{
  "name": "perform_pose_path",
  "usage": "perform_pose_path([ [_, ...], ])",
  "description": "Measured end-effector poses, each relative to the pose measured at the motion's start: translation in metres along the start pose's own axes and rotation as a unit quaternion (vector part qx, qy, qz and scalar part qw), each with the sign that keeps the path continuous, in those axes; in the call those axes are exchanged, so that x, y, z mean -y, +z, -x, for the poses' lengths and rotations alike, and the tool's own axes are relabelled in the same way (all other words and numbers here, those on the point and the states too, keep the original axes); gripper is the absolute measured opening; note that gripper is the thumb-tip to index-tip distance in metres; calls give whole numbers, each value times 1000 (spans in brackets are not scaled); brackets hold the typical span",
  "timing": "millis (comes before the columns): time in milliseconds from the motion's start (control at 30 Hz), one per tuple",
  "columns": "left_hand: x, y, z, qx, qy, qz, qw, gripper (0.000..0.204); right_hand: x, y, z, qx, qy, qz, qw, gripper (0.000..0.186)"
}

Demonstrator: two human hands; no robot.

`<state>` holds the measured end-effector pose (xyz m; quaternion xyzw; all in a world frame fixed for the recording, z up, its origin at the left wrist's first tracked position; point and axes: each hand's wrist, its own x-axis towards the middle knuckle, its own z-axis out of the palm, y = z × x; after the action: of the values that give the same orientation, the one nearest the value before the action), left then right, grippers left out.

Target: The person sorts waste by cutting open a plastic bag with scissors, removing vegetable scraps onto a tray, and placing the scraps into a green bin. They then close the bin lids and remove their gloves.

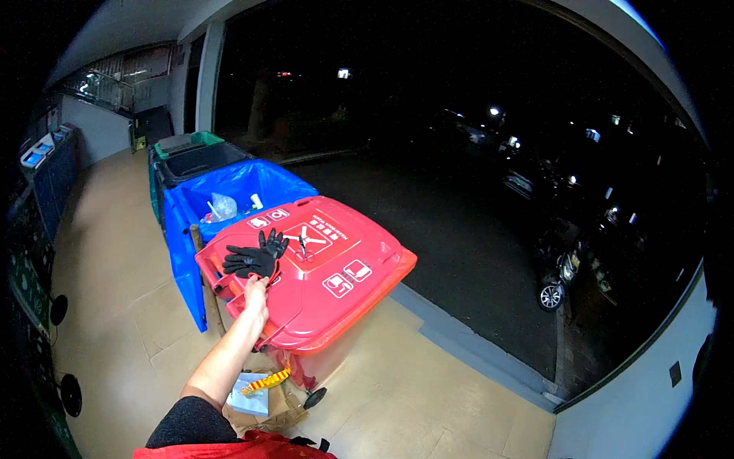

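Observation:
My left hand [257, 297] reaches over the near left part of a red wheeled-bin lid [359, 237], its fingers closed on the cuff end of black gloves [256, 256] with red trim. The gloves lie on or just over the lid, their dark fingers spread toward the far side. Beside them on the lid rests a small tool that looks like scissors [305, 251] with reddish handles. White pictograms mark the closed lid. My right hand is out of view.
Beyond stands an open blue bin [252, 180] holding clear plastic, then black and green bins [183, 145]. A stick [208, 283] leans beside the red bin. Flattened cardboard [279, 409] and a yellow-and-red strip [266, 381] lie low by its near side. A ledge [474, 348] borders the dark road.

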<state>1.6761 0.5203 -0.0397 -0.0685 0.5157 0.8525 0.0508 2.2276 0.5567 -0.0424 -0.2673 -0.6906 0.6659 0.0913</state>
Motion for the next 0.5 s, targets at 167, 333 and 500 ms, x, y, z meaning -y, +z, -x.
perform_pose_path([
  [167, -2, 10, 58, 7, 295, -277, 914, 36, -7, -14, -17, 55, 13, -25, 998, 24],
  [333, -7, 58, 43, 181, 491, -509, 683, 35, -11, -21, -36, 94, 47, -63, 992, 25],
  [500, 2, 109, -15, 198, 416, -725, 512, 48, -23, -26, -53, 100, 174, -189, 961, 25],
])
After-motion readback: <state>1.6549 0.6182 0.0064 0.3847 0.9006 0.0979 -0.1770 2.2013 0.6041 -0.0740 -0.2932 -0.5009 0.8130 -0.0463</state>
